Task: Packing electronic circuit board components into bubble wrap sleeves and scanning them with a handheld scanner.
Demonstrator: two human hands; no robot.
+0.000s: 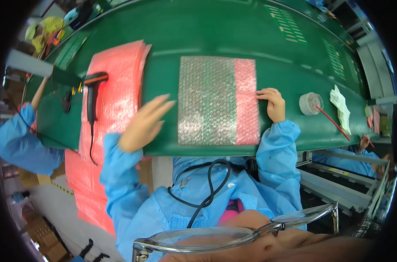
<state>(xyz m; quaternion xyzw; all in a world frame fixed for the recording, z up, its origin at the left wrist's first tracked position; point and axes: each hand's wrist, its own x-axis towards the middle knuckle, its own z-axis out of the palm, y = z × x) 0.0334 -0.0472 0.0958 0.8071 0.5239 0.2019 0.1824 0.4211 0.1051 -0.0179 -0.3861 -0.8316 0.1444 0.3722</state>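
A flat, square bubble-wrap bag (207, 101) lies on the green tabletop in front of me. Its left and middle parts look grey-green, with a pink strip down the right side; what is inside is not clear. To the left of the bag hovers my left hand (146, 124), fingers stretched out and nothing in them. My right hand (273, 105) is at the bag's right edge, its fingertips touching it and its fingers slightly bent. A tall stack of pink bubble-wrap bags (119, 98) lies further left, with a black and orange barcode scanner (92, 94) on top.
A clear round tub (310, 104) with a red stick (334, 123) and a white cloth (340, 107) are at right. Green circuit panels (288, 25) lie at the far right. A co-worker's blue sleeve (23, 142) shows at left; another person's hand (364, 142) at right.
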